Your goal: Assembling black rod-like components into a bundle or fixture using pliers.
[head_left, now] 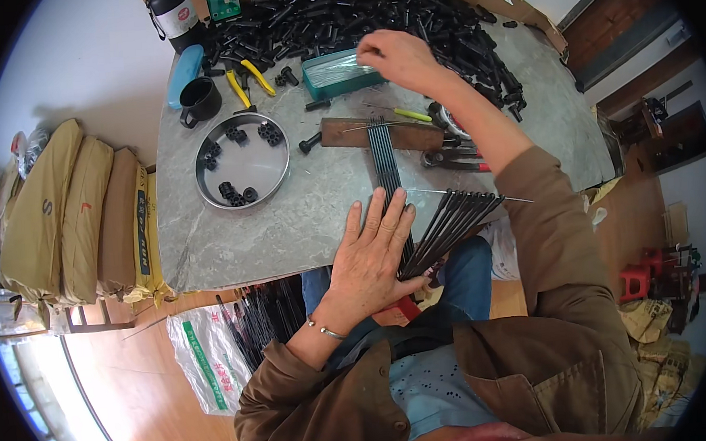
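Got a row of black rods (385, 158) resting across the wooden block (423, 135), pressed down on its near side by a flat left hand (371, 256), not clenched. Also got fanned rods (435, 240) near right of the block, just beside that hand. Right hand (400, 58) beyond the block, over a green box (349, 89) of thin wires (336, 69). Curled fingers there, can't tell if pinching anything tbh.

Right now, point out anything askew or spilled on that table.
The heap of black parts sprawls loose over the far side of the table; one stray black piece lies apart, beside the wooden block.
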Action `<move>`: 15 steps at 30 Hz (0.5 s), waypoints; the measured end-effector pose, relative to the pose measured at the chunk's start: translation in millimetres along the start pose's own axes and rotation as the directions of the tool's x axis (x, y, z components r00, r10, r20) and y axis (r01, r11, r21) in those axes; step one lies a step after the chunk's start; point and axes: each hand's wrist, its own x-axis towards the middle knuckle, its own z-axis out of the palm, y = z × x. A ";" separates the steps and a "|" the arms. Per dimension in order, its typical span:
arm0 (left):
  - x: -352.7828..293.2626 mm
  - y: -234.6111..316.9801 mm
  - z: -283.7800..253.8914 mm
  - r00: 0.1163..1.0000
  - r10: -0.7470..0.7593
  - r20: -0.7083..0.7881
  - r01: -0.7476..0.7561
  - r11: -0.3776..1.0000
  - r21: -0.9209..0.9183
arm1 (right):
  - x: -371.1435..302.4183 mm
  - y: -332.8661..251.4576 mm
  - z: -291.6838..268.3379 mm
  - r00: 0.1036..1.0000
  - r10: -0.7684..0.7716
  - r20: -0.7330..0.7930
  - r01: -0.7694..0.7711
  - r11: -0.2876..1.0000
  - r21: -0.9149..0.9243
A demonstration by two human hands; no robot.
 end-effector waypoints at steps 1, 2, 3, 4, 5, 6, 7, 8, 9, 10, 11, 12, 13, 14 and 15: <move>0.1 -0.8 -0.3 1.000 0.002 -0.004 -0.002 1.000 0.004 | 12.4 -1.7 8.7 0.999 -0.028 0.027 0.029 0.999 -0.036; 0.2 -1.5 -0.6 1.000 0.004 -0.009 -0.004 1.000 0.008 | 19.5 -1.1 14.0 0.997 -0.056 0.056 0.060 0.996 -0.071; 0.9 -1.4 -0.5 1.000 0.003 -0.008 -0.003 1.000 0.009 | 22.0 1.4 16.9 0.997 -0.057 0.056 0.061 0.996 -0.070; 0.7 -0.5 -0.4 1.000 0.005 0.000 -0.005 1.000 0.010 | 24.3 -0.9 20.0 0.995 -0.059 0.081 0.068 0.991 -0.116; 0.7 0.5 -0.1 1.000 0.008 0.008 -0.008 1.000 0.008 | 25.9 -2.8 22.7 0.993 -0.058 0.106 0.075 0.984 -0.163; 0.3 0.6 0.3 1.000 0.014 0.017 -0.014 1.000 0.006 | 27.0 -4.0 24.7 0.990 -0.055 0.131 0.082 0.974 -0.211; 0.2 -0.3 1.1 1.000 0.014 0.024 -0.015 1.000 0.007 | 28.2 -3.8 24.8 0.989 -0.055 0.135 0.083 0.974 -0.210; 0.5 -1.3 1.1 1.000 0.013 0.025 -0.013 1.000 0.004 | 29.8 -2.0 22.7 0.992 -0.071 0.106 0.091 0.975 -0.201; -0.6 -2.2 0.5 0.999 0.015 0.029 -0.015 1.000 0.010 | 29.0 -3.7 18.5 0.993 -0.083 0.081 0.097 0.977 -0.192; -1.6 -3.0 -0.1 0.999 0.018 0.033 -0.019 1.000 0.015 | 27.3 -5.2 14.0 0.994 -0.093 0.055 0.102 0.978 -0.184; -1.8 -3.6 -0.3 0.999 0.023 0.035 -0.023 0.999 0.022 | 24.5 -5.9 8.9 0.994 -0.089 0.059 0.098 0.978 -0.186; -1.8 -3.8 -0.1 0.999 0.024 0.037 -0.025 1.000 0.016 | 19.6 -6.1 2.5 0.996 -0.084 0.039 0.090 0.979 -0.183; -1.8 -3.7 0.1 0.999 0.027 0.039 -0.027 1.000 0.009 | 12.9 -6.0 -3.9 0.997 -0.079 0.018 0.081 0.980 -0.180; -0.6 -3.6 0.4 0.999 0.031 0.038 -0.031 1.000 0.005 | 5.9 -4.1 -9.5 0.997 -0.077 -0.005 0.075 0.981 -0.178; 0.6 -3.4 0.6 0.999 0.034 0.038 -0.034 0.999 0.000 | -3.3 -1.2 -14.3 0.997 -0.074 -0.004 0.072 0.981 -0.181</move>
